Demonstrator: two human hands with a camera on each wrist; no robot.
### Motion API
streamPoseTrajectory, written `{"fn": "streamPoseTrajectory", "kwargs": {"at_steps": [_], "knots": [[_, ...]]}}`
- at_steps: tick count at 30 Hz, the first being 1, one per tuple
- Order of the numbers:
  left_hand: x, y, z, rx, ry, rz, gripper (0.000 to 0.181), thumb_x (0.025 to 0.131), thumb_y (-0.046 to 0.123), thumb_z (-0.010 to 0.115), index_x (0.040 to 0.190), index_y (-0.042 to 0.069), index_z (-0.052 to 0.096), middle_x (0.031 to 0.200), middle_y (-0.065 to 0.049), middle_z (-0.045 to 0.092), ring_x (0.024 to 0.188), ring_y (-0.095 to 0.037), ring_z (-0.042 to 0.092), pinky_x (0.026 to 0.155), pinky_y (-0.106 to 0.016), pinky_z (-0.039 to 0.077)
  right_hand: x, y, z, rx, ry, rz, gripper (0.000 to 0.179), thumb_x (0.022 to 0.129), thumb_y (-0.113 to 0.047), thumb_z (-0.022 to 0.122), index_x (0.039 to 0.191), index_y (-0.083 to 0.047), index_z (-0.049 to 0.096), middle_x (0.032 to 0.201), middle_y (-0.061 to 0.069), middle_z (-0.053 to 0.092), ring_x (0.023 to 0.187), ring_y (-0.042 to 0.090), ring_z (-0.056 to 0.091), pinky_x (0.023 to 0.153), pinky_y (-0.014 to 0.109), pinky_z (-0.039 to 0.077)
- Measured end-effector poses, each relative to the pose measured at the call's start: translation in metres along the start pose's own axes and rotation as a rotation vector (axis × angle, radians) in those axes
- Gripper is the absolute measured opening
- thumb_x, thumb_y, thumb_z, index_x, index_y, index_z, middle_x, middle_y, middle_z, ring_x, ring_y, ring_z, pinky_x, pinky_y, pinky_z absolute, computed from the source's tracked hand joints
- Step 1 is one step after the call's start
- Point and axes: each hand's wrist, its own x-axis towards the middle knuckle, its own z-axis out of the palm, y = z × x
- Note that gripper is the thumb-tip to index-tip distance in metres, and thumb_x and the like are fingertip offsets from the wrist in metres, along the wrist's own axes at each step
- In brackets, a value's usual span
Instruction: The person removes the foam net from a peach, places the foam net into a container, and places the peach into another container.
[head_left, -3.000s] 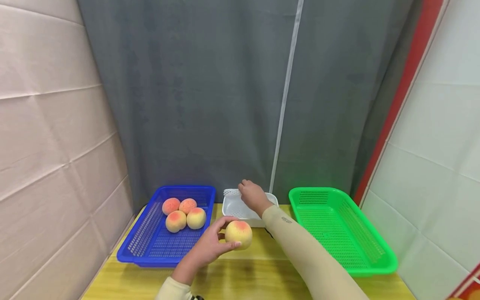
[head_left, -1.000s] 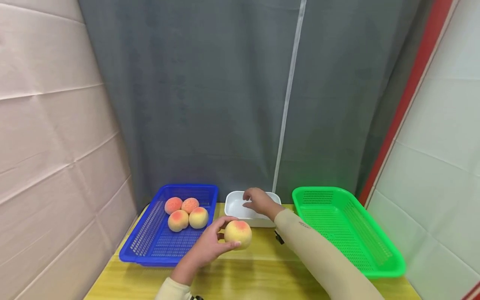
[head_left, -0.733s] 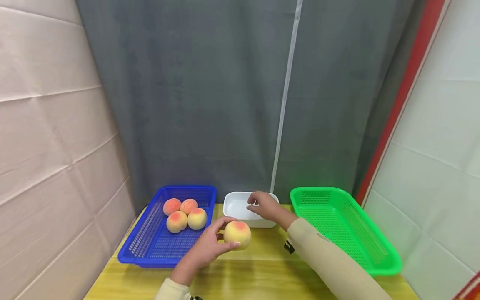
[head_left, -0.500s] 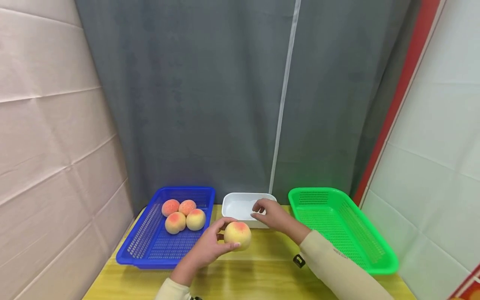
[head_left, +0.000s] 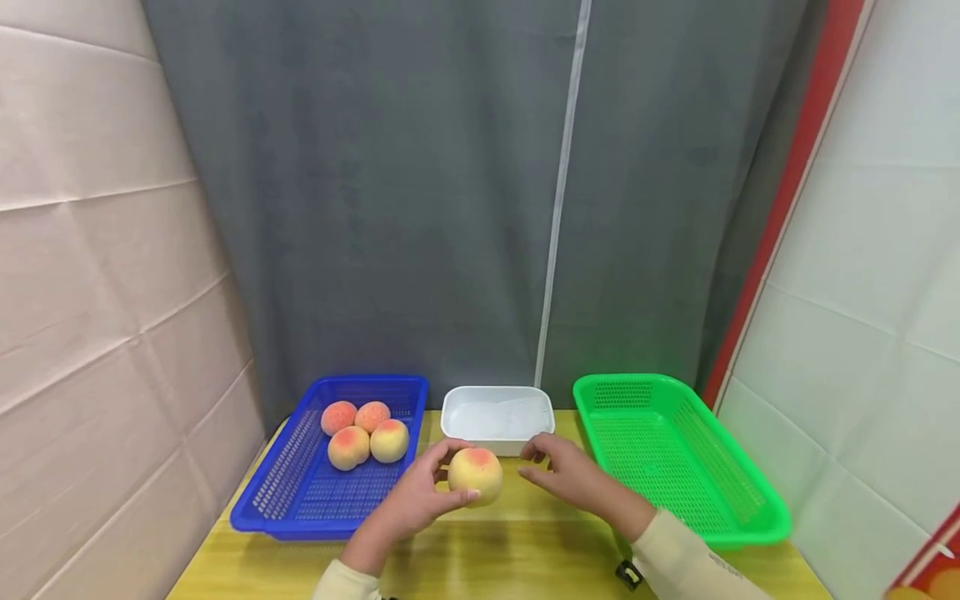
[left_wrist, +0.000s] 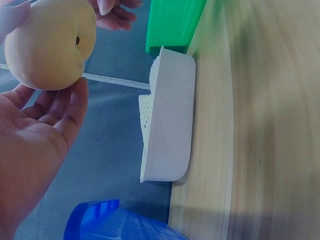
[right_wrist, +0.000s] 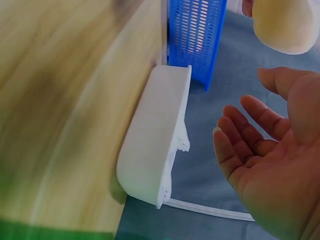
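Observation:
My left hand (head_left: 420, 500) grips a yellow peach (head_left: 476, 476) with a red blush, thumb at the front and fingers behind, in front of the white box (head_left: 498, 448). In the left wrist view the peach (left_wrist: 52, 45) shows its stem pit, held above the tabletop. My right hand (head_left: 573, 475) hovers just right of the peach with loosely bent fingers. The right wrist view shows nothing in this right hand (right_wrist: 272, 150), its thumb pointing at the peach (right_wrist: 286, 25). White perforated netting (left_wrist: 145, 114) sticks up over the box's rim.
On the left stands a blue basket (head_left: 330, 527) with several peaches (head_left: 348, 447) grouped toward its back. A green basket (head_left: 750, 542) stands on the right of the wooden table (head_left: 480, 558). A grey curtain (head_left: 390, 208) hangs close behind the box.
My right hand has withdrawn from over the white box, toward me and rightward, ending beside the peach. Netting seen near its fingers three seconds ago has dropped from the head view. My left hand keeps its grip.

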Motion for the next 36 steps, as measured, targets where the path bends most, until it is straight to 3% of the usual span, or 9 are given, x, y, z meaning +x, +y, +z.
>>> {"fn": "streamPoseTrajectory", "kwargs": {"at_steps": [6,12,19,30,36], "knots": [[-0.001,0.004,0.000,-0.018,-0.018,0.028,0.059,0.096,0.021,0.089,0.145,0.011,0.059,0.141,-0.012,0.065,0.120,-0.027,0.068,0.101,-0.035,0.057,-0.006,0.002,0.007,0.010,0.017,-0.015,0.016,0.102,-0.020,0.081,0.109,-0.009,0.073,0.107,0.006,0.073,0.100,0.035,0.068,0.081,0.045,0.061],[-0.002,0.008,-0.010,-0.002,-0.046,0.007,0.059,0.096,0.022,0.090,0.144,0.010,0.057,0.141,-0.011,0.063,0.123,-0.025,0.068,0.105,-0.033,0.056,-0.010,0.002,0.011,0.019,0.000,-0.022,0.017,0.101,-0.022,0.082,0.109,-0.009,0.074,0.106,0.001,0.073,0.099,0.034,0.069,0.082,0.046,0.062],[-0.011,0.010,-0.045,0.080,-0.069,0.006,0.061,0.097,0.023,0.088,0.144,0.009,0.053,0.140,-0.012,0.061,0.121,-0.028,0.068,0.099,-0.038,0.059,-0.012,0.004,0.011,0.028,-0.019,0.006,0.015,0.102,-0.023,0.081,0.109,-0.012,0.074,0.109,0.003,0.073,0.102,0.032,0.068,0.086,0.046,0.061],[-0.027,0.009,-0.105,0.232,0.013,-0.016,0.066,0.094,0.019,0.089,0.145,0.004,0.050,0.137,-0.015,0.060,0.119,-0.033,0.068,0.091,-0.035,0.062,-0.016,0.006,0.014,0.037,-0.057,0.018,0.015,0.103,-0.022,0.081,0.109,-0.010,0.073,0.105,-0.001,0.071,0.099,0.028,0.066,0.081,0.039,0.059],[-0.033,0.002,-0.131,0.256,0.044,-0.075,0.062,0.094,0.020,0.090,0.139,0.004,0.050,0.132,-0.014,0.061,0.118,-0.033,0.068,0.087,-0.033,0.062,-0.019,0.008,0.014,0.060,-0.076,0.041,0.019,0.104,-0.022,0.079,0.111,-0.006,0.073,0.107,-0.001,0.069,0.102,0.034,0.065,0.081,0.038,0.058]]}}
